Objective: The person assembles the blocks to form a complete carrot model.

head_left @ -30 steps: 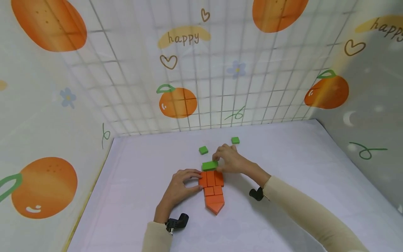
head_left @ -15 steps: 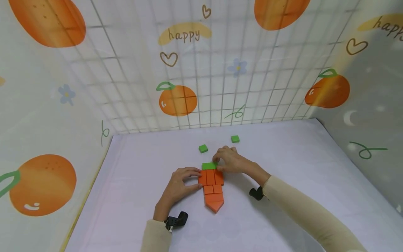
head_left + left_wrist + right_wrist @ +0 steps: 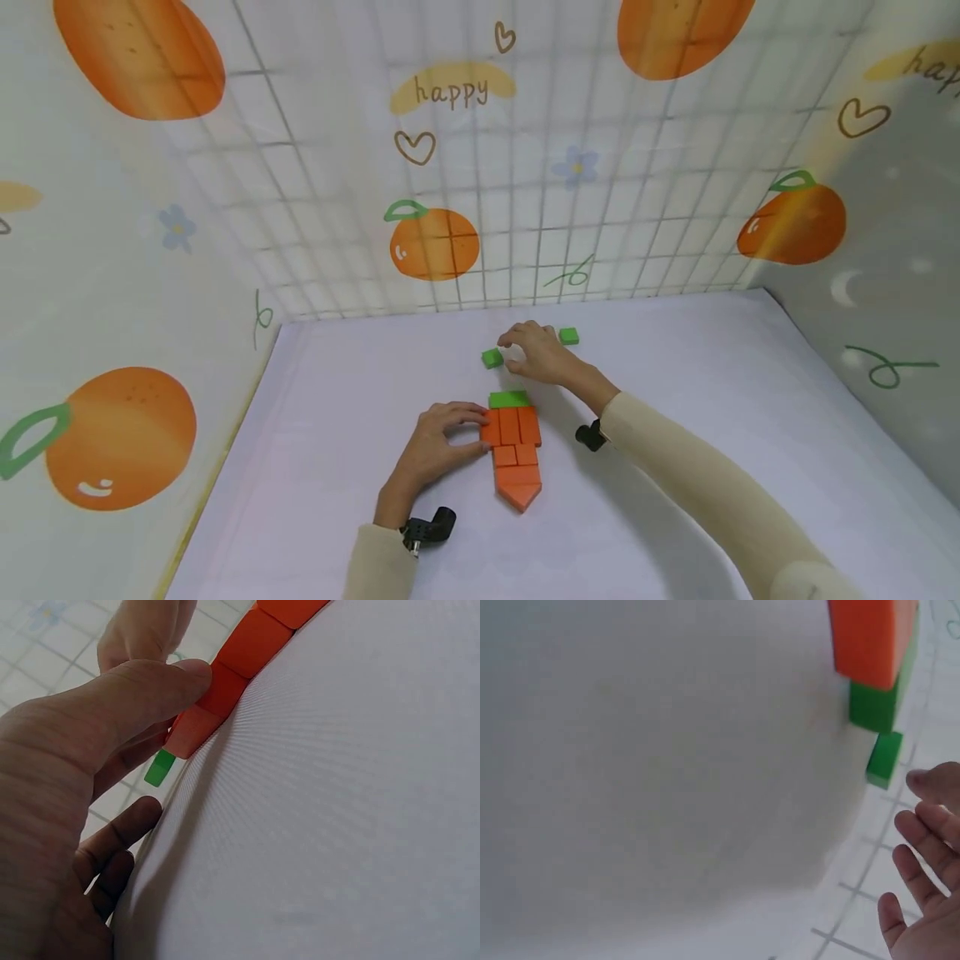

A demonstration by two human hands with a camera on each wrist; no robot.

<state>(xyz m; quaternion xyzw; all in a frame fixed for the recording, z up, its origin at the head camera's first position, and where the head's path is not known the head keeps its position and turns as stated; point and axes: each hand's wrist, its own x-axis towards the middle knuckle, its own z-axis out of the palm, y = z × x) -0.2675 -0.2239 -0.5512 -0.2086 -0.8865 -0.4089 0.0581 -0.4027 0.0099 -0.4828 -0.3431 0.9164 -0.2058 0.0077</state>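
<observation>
Flat orange blocks [image 3: 510,427] lie edge to edge on the table, ending in a triangular block [image 3: 520,495] at the near end. A green rectangular block [image 3: 509,399] sits across their far end. My left hand [image 3: 437,446] holds the left orange block [image 3: 491,427], thumb at its near end and index finger at its far end. In the left wrist view, the thumb [image 3: 150,694] lies against orange. Beyond the row, my right hand [image 3: 542,353] hovers, fingers spread and holding nothing. Close to its fingertips is a small green block [image 3: 492,358].
Another small green block [image 3: 569,336] lies just beyond my right hand. A white cloth wall [image 3: 480,167] with printed oranges rises behind the table [image 3: 675,400], and similar cloth flanks both sides. Black wrist cameras [image 3: 431,527] are strapped to both wrists.
My right hand has left the green rectangular block and moved away from me, towards the small green block. That rectangular block now lies straighter along the orange row. The left hand stays in place.
</observation>
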